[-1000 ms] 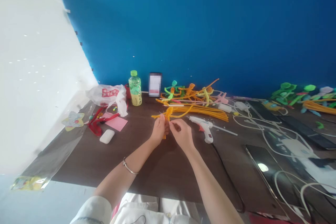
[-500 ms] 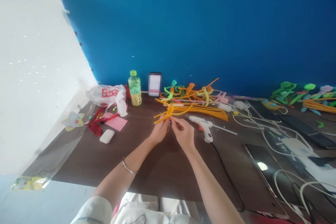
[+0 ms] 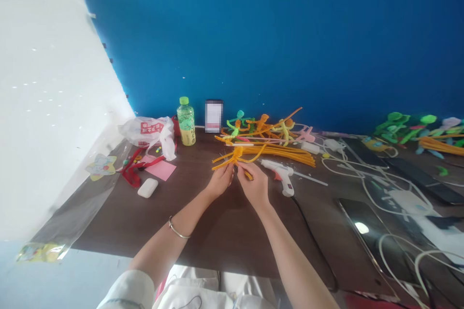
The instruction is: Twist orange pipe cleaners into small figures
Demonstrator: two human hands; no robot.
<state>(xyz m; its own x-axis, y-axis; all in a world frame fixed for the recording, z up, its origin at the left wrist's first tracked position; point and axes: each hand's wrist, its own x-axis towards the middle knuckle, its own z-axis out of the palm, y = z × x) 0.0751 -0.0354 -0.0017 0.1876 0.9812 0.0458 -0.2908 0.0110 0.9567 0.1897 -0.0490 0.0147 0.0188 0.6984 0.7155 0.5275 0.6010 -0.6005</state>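
Between my two hands is a small orange pipe-cleaner figure (image 3: 237, 153) with a rounded top and long loose strands. My left hand (image 3: 220, 179) pinches its lower left side, where strands stick out past the fingers. The fingers of my right hand (image 3: 253, 181) are closed on the right side, and a short orange end shows at the knuckles. My fingertips cover the middle of the figure. Just behind lies a bundle of loose orange pipe cleaners (image 3: 293, 154). To the right of my right hand rests a white glue gun (image 3: 284, 174) with a glue stick in its back.
Finished-looking pipe-cleaner figures (image 3: 286, 130) lie along the blue wall. A green-capped bottle (image 3: 186, 123) and a propped phone (image 3: 213, 116) stand behind. At left are a plastic bag (image 3: 148, 130), pink paper (image 3: 163, 170) and a white case (image 3: 148, 188). Cables and a tablet (image 3: 373, 236) occupy the right.
The figure has shifted slightly right and down in my fingers. My right hand's grip has changed, and an orange end now shows beside its fingers. The rest of the table looks the same.
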